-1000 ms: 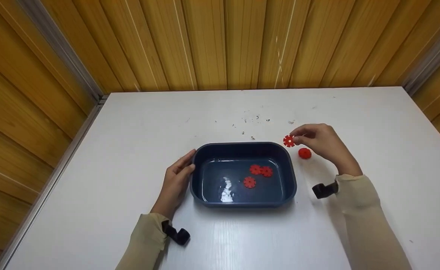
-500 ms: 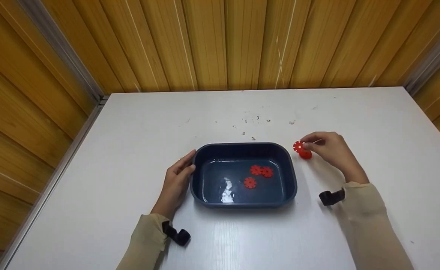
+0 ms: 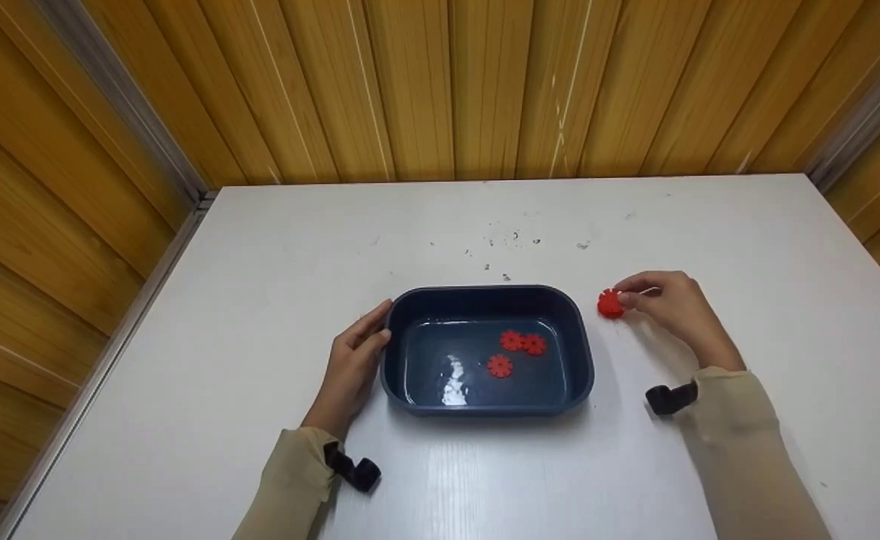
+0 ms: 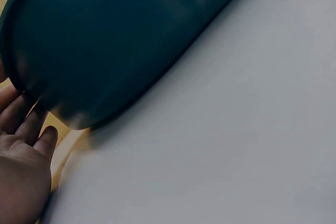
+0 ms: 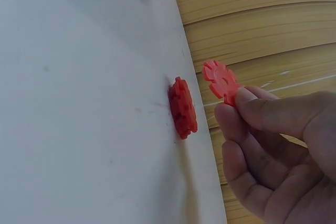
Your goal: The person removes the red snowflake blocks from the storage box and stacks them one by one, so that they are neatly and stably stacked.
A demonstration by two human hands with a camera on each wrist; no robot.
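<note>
In the head view, a dark blue rectangular tub (image 3: 485, 410) stands on the white table. My left hand (image 3: 351, 357) rests against its left end, fingers and thumb along the outer wall. The left wrist view shows those fingers (image 4: 26, 124) at the tub's rounded corner. Right of the tub, my right hand (image 3: 668, 304) pinches a thin red notched disc (image 5: 220, 81) between thumb and forefinger. Just beside it, a short stack of red notched discs (image 5: 182, 109) sits on the table. From the head, the held disc overlaps this stack.
Inside the tub lie 3 red notched discs (image 3: 500, 366), two of them overlapping. Small dark marks (image 3: 515, 235) dot the white table (image 3: 297, 247) behind the tub. Wood-patterned panels (image 3: 409, 90) rise behind the table and at both sides.
My right hand has moved right and toward the near side with the held disc, from above the stack's left to over it. The left hand and the tub have stayed in place.
</note>
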